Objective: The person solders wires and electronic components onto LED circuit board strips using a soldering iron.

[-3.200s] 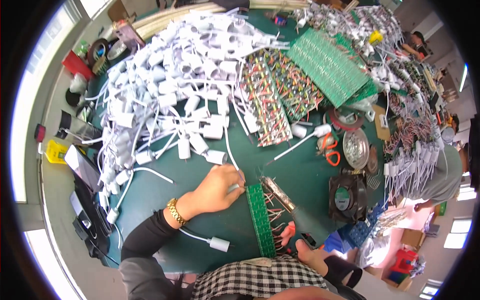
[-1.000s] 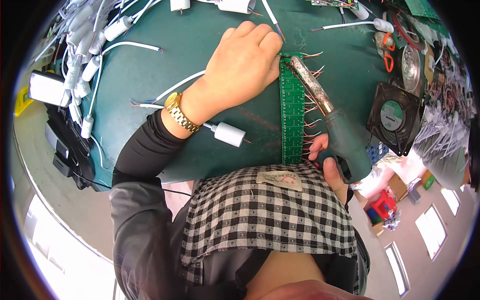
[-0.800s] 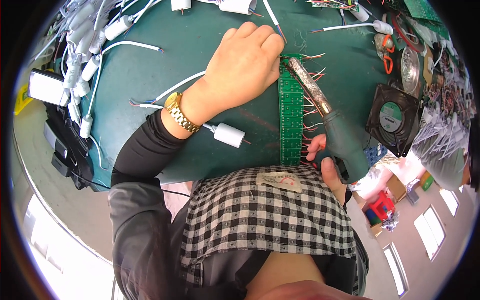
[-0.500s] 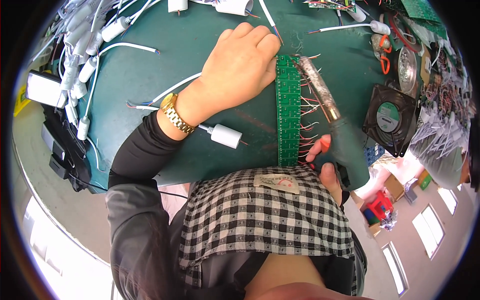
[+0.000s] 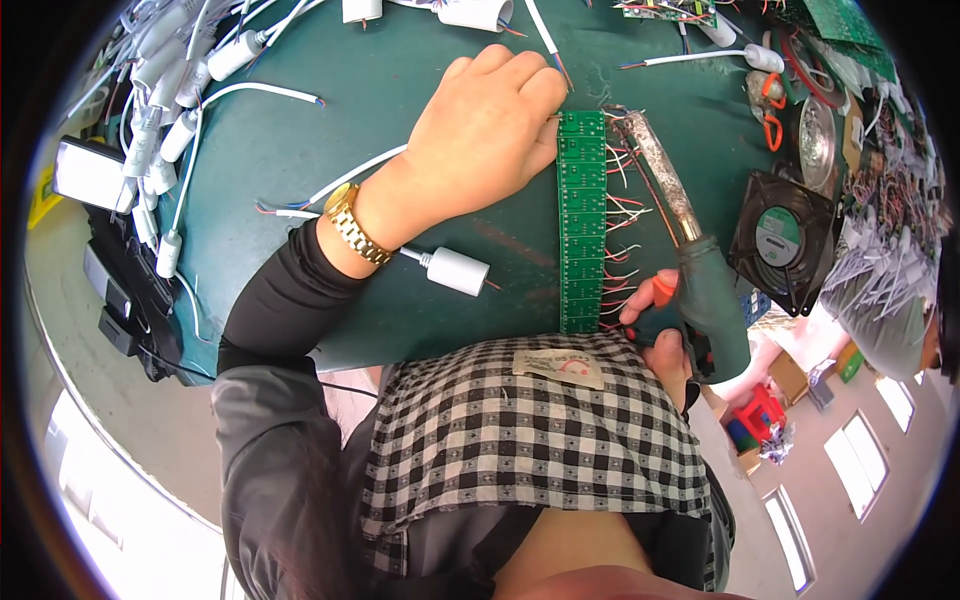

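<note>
A long strip of green circuit boards (image 5: pixel 583 220) lies on the table in front of me, with thin red and white wires (image 5: pixel 622 205) sticking out along its right edge. My left hand (image 5: pixel 490 125), a gold watch (image 5: pixel 352 222) on its wrist, is closed at the strip's far left corner; what its fingertips pinch is hidden. In my right hand (image 5: pixel 660 325) is a soldering gun (image 5: pixel 710 300) with a dark green body. Its worn metal barrel (image 5: pixel 662 170) slants to the strip's far right corner, where the tip is close to the wires there.
White cylindrical connectors with cables (image 5: pixel 160 110) are piled at the far left, beside a phone-like screen (image 5: pixel 92 175). A loose connector (image 5: pixel 457 272) lies left of the strip. To the right stand a black fan (image 5: pixel 785 240), orange-handled cutters (image 5: pixel 772 130) and a bundle of wires (image 5: pixel 885 240).
The soldering gun and my right hand have shifted slightly to the right. My left hand stays at the strip's far end.
</note>
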`<state>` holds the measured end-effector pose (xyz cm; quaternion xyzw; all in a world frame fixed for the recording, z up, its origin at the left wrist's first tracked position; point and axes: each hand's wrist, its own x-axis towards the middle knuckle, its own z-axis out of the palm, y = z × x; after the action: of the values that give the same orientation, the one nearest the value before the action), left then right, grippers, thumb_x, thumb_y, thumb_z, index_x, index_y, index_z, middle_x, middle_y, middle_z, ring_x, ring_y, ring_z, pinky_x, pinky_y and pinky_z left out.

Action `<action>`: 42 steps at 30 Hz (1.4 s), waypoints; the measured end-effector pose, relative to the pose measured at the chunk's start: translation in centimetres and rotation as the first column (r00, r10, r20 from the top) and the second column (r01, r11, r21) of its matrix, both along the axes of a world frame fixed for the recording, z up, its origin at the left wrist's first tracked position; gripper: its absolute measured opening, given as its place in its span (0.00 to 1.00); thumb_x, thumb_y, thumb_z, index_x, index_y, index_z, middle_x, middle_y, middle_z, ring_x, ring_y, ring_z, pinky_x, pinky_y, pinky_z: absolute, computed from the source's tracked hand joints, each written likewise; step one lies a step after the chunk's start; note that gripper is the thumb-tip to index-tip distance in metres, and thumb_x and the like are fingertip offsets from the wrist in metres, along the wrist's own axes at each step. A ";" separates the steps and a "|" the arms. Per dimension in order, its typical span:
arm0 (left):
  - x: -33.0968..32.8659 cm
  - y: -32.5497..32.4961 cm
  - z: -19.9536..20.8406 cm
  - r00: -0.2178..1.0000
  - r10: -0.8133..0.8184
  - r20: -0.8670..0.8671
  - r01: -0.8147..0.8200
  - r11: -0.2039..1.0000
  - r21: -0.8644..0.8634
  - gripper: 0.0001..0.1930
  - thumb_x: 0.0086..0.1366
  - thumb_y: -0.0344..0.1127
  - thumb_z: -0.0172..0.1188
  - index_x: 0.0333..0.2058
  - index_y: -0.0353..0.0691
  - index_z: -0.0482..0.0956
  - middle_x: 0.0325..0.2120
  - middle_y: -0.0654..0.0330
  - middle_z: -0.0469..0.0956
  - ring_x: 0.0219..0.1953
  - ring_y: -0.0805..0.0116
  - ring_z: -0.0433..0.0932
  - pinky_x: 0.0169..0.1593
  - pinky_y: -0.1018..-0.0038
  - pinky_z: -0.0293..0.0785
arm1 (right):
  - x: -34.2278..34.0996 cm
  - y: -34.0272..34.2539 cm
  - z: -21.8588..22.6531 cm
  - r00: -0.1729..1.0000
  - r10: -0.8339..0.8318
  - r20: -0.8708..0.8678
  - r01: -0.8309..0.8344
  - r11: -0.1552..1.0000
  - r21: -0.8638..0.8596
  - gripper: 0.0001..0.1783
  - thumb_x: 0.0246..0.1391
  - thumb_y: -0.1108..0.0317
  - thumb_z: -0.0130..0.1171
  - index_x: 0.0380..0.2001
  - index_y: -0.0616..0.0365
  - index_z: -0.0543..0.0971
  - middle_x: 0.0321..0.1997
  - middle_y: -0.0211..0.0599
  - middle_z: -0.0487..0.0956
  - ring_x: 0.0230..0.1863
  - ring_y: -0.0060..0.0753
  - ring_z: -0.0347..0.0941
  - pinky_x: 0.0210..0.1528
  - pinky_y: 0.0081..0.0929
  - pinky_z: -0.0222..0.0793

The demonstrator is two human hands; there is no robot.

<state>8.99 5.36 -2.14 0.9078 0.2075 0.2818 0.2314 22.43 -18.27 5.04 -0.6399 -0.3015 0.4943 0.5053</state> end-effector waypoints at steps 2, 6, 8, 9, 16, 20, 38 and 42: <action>0.0 0.1 0.0 1.000 -0.008 0.002 0.008 1.000 -0.008 0.11 0.47 0.24 0.60 0.27 0.40 0.67 0.26 0.61 0.69 0.30 0.59 0.68 0.34 0.66 0.63 | -0.2 -0.2 -0.5 1.000 -0.028 0.008 0.027 0.999 0.034 0.31 0.53 0.51 0.58 0.54 0.59 0.66 0.38 0.38 0.72 0.34 0.25 0.70 0.35 0.22 0.67; -0.1 0.2 0.1 1.000 -0.017 -0.002 0.017 1.000 -0.022 0.11 0.48 0.24 0.60 0.28 0.40 0.67 0.26 0.61 0.69 0.30 0.59 0.68 0.34 0.66 0.63 | -0.5 -0.3 -1.1 0.995 -0.092 0.039 0.087 0.991 0.104 0.32 0.53 0.50 0.59 0.54 0.58 0.66 0.37 0.39 0.72 0.34 0.27 0.70 0.34 0.23 0.66; -0.2 0.2 0.1 1.000 -0.017 0.000 0.017 0.999 -0.030 0.10 0.48 0.24 0.60 0.28 0.40 0.67 0.26 0.61 0.69 0.30 0.59 0.68 0.34 0.66 0.63 | -0.3 -0.2 -1.1 0.996 -0.078 0.050 0.072 0.992 0.108 0.31 0.53 0.50 0.58 0.54 0.59 0.66 0.36 0.39 0.72 0.34 0.27 0.70 0.33 0.23 0.66; -0.2 0.3 0.2 1.000 -0.029 0.003 0.029 0.998 -0.048 0.10 0.48 0.24 0.59 0.28 0.40 0.67 0.26 0.60 0.69 0.30 0.59 0.68 0.35 0.66 0.63 | -0.2 -0.2 -1.2 0.996 -0.066 0.058 0.059 0.992 0.113 0.31 0.54 0.51 0.58 0.54 0.59 0.66 0.36 0.39 0.72 0.34 0.27 0.70 0.33 0.23 0.66; -0.5 0.7 -0.1 0.987 -0.103 0.120 0.116 0.987 -0.111 0.08 0.49 0.24 0.59 0.29 0.38 0.71 0.31 0.59 0.71 0.34 0.58 0.71 0.39 0.67 0.68 | 0.2 -0.6 -1.5 0.998 -0.049 0.046 0.043 0.992 0.119 0.35 0.53 0.50 0.61 0.54 0.63 0.64 0.36 0.44 0.72 0.33 0.32 0.72 0.36 0.26 0.69; -0.4 0.6 0.0 0.985 -0.072 0.159 0.103 0.975 -0.199 0.06 0.50 0.24 0.59 0.27 0.37 0.73 0.34 0.59 0.73 0.36 0.58 0.72 0.41 0.67 0.69 | -0.6 -0.6 -1.4 0.996 -0.086 -0.001 0.086 0.995 0.054 0.36 0.53 0.46 0.59 0.54 0.62 0.64 0.36 0.42 0.72 0.34 0.30 0.71 0.34 0.23 0.67; 0.4 1.0 0.7 0.999 -0.032 -0.010 0.030 0.983 -0.179 0.03 0.47 0.25 0.59 0.24 0.39 0.77 0.31 0.62 0.76 0.36 0.57 0.71 0.40 0.65 0.66 | 0.3 0.0 -1.9 0.986 -0.010 -0.164 0.030 0.992 0.121 0.21 0.53 0.68 0.56 0.50 0.64 0.69 0.40 0.38 0.73 0.35 0.24 0.71 0.40 0.24 0.70; 0.4 1.2 0.5 0.999 -0.040 0.000 0.039 0.985 -0.167 0.04 0.46 0.26 0.59 0.24 0.40 0.76 0.30 0.63 0.76 0.35 0.58 0.70 0.38 0.65 0.66 | 0.8 -0.1 -1.9 0.998 0.006 -0.068 0.000 0.997 0.078 0.14 0.50 0.75 0.55 0.41 0.64 0.74 0.37 0.39 0.76 0.33 0.25 0.74 0.38 0.24 0.73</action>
<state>9.41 6.58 -1.59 0.8897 0.2127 0.2572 0.3116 23.22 -18.33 3.17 -0.6021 -0.3040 0.5045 0.5390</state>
